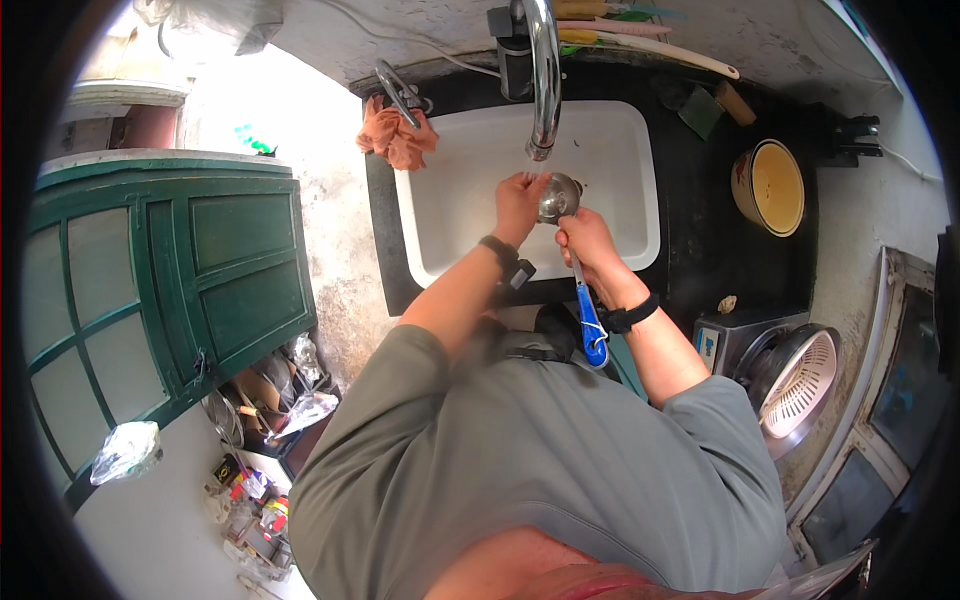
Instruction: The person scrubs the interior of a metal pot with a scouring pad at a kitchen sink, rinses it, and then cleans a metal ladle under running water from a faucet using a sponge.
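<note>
A metal ladle [559, 199] with a blue handle is held under the tap [546, 90], over the white sink [465, 247]. Water runs from the spout close to my left hand [517, 202], whose fingers touch the rim of the ladle's bowl. My right hand [589, 238] grips the ladle's metal shaft near the bowl, and the blue handle hangs below that hand towards my body. Both wrists wear black bands.
An orange cloth [397, 136] lies on the sink's left corner beside a curved metal fitting [396, 90]. To the right, a yellow enamel basin [776, 187] stands on the black counter. A white strainer [802, 386] is at lower right, a green cupboard [244, 255] at left.
</note>
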A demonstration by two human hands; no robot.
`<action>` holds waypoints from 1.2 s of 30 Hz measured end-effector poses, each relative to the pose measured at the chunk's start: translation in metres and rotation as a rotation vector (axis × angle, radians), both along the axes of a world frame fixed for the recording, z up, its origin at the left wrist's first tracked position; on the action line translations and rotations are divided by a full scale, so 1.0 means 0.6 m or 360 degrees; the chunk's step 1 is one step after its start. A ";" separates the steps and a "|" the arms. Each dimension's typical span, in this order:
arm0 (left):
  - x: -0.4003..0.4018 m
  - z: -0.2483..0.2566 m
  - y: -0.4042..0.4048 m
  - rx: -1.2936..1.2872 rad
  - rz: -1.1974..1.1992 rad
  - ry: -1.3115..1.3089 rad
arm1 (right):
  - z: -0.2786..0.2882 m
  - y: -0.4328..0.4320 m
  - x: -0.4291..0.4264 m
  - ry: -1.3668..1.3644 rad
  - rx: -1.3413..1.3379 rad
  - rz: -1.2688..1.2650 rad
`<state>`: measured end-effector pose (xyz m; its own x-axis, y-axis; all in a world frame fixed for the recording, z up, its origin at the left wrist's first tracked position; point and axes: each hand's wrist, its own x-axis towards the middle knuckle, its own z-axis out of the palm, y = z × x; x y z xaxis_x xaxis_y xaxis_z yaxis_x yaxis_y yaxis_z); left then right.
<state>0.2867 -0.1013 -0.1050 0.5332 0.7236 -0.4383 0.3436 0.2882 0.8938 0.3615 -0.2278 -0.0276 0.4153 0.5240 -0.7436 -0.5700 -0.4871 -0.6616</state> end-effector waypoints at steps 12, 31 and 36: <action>-0.012 0.016 -0.053 -0.0785 0.0270 -0.0626 | -0.030 0.002 -0.003 -0.0138 0.0110 -0.0037; -0.029 0.014 -0.019 0.0359 0.0160 -0.0018 | -0.014 -0.005 -0.012 0.0138 0.0095 0.0070; -0.042 -0.019 -0.025 0.0443 -0.0009 -0.0200 | -0.025 -0.005 -0.005 0.0199 0.0145 0.0051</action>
<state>0.2613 -0.1164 -0.1166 0.5752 0.8034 -0.1541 0.2262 0.0248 0.9738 0.3584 -0.2309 -0.0423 0.3043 0.6034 -0.7371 -0.6359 -0.4475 -0.6288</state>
